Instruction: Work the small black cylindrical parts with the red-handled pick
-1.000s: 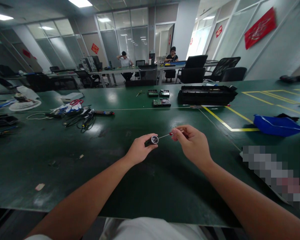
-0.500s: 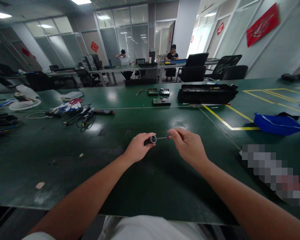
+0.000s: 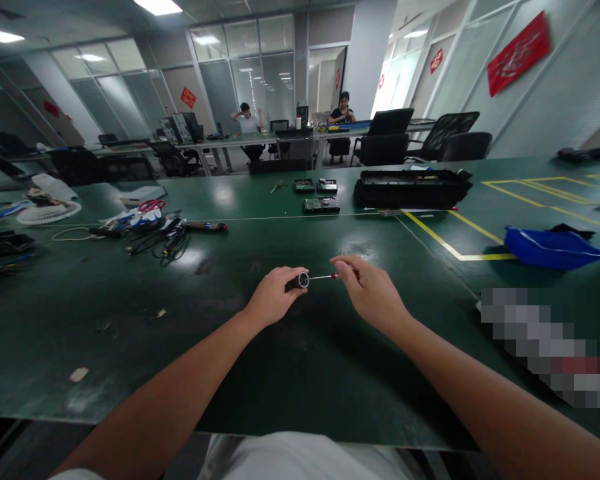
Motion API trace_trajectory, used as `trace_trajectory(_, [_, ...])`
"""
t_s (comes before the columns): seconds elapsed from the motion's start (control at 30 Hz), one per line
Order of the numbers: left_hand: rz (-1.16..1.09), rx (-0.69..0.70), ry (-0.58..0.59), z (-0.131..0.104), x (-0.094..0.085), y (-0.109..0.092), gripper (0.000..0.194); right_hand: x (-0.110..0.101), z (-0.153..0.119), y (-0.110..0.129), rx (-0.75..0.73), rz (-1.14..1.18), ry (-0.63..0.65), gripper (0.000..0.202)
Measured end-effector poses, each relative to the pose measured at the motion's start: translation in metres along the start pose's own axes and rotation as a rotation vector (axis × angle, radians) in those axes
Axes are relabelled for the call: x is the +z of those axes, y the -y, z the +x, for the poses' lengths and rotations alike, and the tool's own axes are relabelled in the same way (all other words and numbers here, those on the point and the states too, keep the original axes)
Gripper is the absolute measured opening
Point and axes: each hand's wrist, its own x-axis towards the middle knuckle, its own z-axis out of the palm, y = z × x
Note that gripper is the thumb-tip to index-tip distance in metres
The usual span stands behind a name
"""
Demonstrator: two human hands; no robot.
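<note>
While left hand (image 3: pixel 274 297) grips dark cylinder (image 3: pixel 300 281) over middle of green table (image 3: pixel 300 380), fingers pinching its sides, right hand (image 3: pixel 367 287) holds thin screwdriver (image 3: pixel 335 275), fingers pinching its handle, red part showing. Shaft points left to cylinder's open end; depth of insertion not discernible. Farther off: circuit-board units (image 3: pixel 321 205), black casing (image 3: pixel 413 192) at their right. Tangled cables (image 3: pixel 167 239) at left, blue bin (image 3: pixel 553 249) at right.

I saw the person's left hand (image 3: pixel 271 298) gripping a small dark cylinder (image 3: pixel 303 281) above the green table (image 3: pixel 300 373), while the right hand (image 3: pixel 373 288) held a red-ended screwdriver (image 3: pixel 323 277), its thin shaft meeting the cylinder's round open end. Beyond them lay a long black unit (image 3: pixel 413 192).
</note>
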Motion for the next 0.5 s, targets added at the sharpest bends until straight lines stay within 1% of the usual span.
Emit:
trace_trajectory(0.07, [0.004,0.005,0.01,-0.0005,0.0011,0.0014,0.035,0.001,0.0009,-0.0008,-0.002,0.031,0.024,0.033])
trace_trajectory(0.2, [-0.008,-0.01,0.002,-0.0007,0.0007,0.0011,0.035,0.0015,-0.0012,-0.0004,-0.083,0.068,0.034,0.033])
trace_trajectory(0.3, [-0.013,-0.029,-0.017,-0.0001,-0.0009,-0.0009,0.036,0.001,-0.0014,-0.0007,-0.052,0.062,0.047,0.032])
trace_trajectory(0.4, [-0.016,-0.022,-0.024,0.0001,-0.0013,-0.0014,0.036,0.0012,-0.0001,-0.0016,-0.009,0.023,0.037,0.037])
trace_trajectory(0.5, [-0.011,-0.008,-0.003,0.0,-0.0008,0.0003,0.034,0.0014,-0.0007,-0.0003,-0.023,0.027,0.052,0.034])
